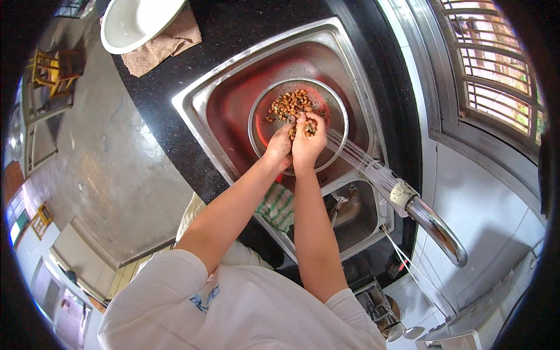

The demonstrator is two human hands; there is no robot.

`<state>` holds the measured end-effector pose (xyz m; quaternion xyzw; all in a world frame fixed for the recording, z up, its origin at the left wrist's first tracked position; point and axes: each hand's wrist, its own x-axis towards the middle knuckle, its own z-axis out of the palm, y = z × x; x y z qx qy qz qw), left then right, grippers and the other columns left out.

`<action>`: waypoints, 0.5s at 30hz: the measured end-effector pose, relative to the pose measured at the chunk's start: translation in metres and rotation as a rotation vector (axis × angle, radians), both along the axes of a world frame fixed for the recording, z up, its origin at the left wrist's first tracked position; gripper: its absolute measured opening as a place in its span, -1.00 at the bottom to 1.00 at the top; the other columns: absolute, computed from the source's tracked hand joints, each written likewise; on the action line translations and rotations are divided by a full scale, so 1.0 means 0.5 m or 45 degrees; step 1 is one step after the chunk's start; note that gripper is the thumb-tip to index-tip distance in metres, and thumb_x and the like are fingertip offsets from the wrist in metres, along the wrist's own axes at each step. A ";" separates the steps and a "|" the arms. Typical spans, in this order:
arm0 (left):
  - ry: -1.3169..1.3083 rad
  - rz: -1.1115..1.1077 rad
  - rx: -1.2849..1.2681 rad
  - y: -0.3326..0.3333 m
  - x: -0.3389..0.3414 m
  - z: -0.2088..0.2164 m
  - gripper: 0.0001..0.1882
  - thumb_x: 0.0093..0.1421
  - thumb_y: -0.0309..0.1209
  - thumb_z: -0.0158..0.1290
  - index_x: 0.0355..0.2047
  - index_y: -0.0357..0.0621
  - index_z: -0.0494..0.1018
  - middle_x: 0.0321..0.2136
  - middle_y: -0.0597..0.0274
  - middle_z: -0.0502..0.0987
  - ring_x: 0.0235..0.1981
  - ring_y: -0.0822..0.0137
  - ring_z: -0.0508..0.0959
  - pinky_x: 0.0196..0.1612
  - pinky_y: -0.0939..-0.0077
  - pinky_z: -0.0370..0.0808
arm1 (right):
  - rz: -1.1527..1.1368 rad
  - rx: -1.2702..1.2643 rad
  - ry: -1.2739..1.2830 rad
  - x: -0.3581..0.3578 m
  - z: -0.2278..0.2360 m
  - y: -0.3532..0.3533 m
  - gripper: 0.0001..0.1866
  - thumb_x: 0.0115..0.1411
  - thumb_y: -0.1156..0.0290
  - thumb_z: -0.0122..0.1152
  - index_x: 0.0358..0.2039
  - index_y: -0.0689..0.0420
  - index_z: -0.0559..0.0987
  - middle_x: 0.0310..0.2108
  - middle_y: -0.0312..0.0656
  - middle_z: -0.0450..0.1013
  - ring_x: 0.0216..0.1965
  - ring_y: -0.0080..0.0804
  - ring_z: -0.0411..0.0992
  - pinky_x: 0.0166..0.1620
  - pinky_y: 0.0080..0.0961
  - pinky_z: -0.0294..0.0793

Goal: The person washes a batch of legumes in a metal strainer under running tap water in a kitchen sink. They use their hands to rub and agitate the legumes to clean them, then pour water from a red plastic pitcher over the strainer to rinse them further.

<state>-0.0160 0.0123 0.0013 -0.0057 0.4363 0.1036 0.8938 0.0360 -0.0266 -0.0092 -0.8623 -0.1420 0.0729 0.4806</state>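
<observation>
Small brown, bean-like pieces (290, 105) mixed with dark bits lie in a round, shallow metal bowl (346, 119) inside the sink. Over the bowl's near half, my left hand (280, 146) and my right hand (309, 144) are pressed together side by side. My right fingers curl round a clump of the pieces, which shows at its fingertips. Closed against it, my left hand shares the clump; its fingertips are partly hidden. Dark specks cling to both hands. Water from the tap (434, 227) runs in thin streams toward my right hand.
The steel sink (227, 105) has a smaller basin (356, 224) with a green-striped cloth (277, 207) at its edge. A white basin (137, 23) stands on a brown towel (166, 49) at the far left of the black counter. A barred window (496, 64) is at the right.
</observation>
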 end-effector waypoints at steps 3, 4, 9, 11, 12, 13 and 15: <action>-0.046 0.011 0.102 -0.006 -0.009 -0.032 -0.73 0.32 -0.39 -0.25 -0.06 -0.20 0.35 -0.17 0.17 0.48 -0.15 0.29 0.48 -0.10 0.42 0.45 | -0.031 0.127 0.283 0.005 0.028 0.007 -0.76 0.18 0.31 0.16 -0.35 0.26 0.51 -0.41 -0.16 0.50 -0.35 -0.40 0.45 -0.21 -0.46 0.40; -0.044 0.010 0.147 -0.004 -0.012 -0.042 -0.73 0.31 -0.42 -0.25 -0.05 -0.21 0.35 -0.17 0.16 0.48 -0.15 0.29 0.48 -0.10 0.44 0.44 | -0.044 0.175 0.404 0.008 0.040 0.008 -0.75 0.18 0.29 0.16 -0.37 0.27 0.52 -0.41 -0.16 0.50 -0.33 -0.39 0.45 -0.20 -0.45 0.39; 0.205 -0.285 0.821 0.032 -0.007 -0.039 -0.67 0.18 -0.65 -0.17 -0.04 -0.28 0.36 -0.15 0.12 0.47 -0.13 0.22 0.46 -0.03 0.49 0.37 | -0.049 0.522 0.625 0.034 0.030 -0.022 -0.79 0.24 0.50 -0.02 -0.12 0.27 0.46 -0.19 -0.14 0.47 -0.14 -0.37 0.42 0.00 -0.48 0.36; 0.289 -0.431 1.466 0.053 -0.015 -0.057 -0.65 0.11 -0.67 -0.13 -0.07 -0.29 0.37 -0.13 0.06 0.45 -0.08 0.13 0.43 0.01 0.44 0.34 | -0.062 0.480 0.561 0.037 0.015 -0.037 -0.75 0.22 0.55 -0.02 -0.09 0.28 0.44 -0.09 -0.12 0.42 -0.07 -0.36 0.39 0.05 -0.47 0.33; 0.330 -0.502 1.788 0.064 -0.015 -0.058 -0.65 0.08 -0.69 -0.10 -0.08 -0.29 0.38 -0.12 0.02 0.44 -0.06 0.08 0.42 0.03 0.41 0.32 | -0.069 0.458 0.529 0.039 0.018 -0.038 -0.74 0.21 0.57 -0.03 -0.07 0.28 0.43 -0.04 -0.12 0.40 -0.04 -0.36 0.37 0.07 -0.47 0.31; 0.305 -0.490 1.868 0.076 -0.012 -0.055 -0.60 -0.01 -0.69 -0.07 -0.10 -0.29 0.39 -0.09 -0.07 0.40 -0.01 -0.05 0.36 0.09 0.32 0.28 | -0.094 0.572 0.638 0.041 0.023 -0.043 -0.67 0.15 0.63 -0.03 -0.04 0.28 0.42 0.02 -0.11 0.34 0.01 -0.35 0.32 0.13 -0.46 0.25; 0.409 -0.506 2.065 0.086 -0.004 -0.058 -0.60 -0.01 -0.68 -0.08 -0.09 -0.27 0.39 -0.08 -0.08 0.39 -0.02 -0.07 0.35 0.09 0.27 0.27 | -0.187 0.569 0.684 0.029 0.036 -0.051 -0.63 0.18 0.59 -0.04 0.03 0.27 0.38 0.01 -0.13 0.35 -0.02 -0.37 0.35 0.06 -0.47 0.32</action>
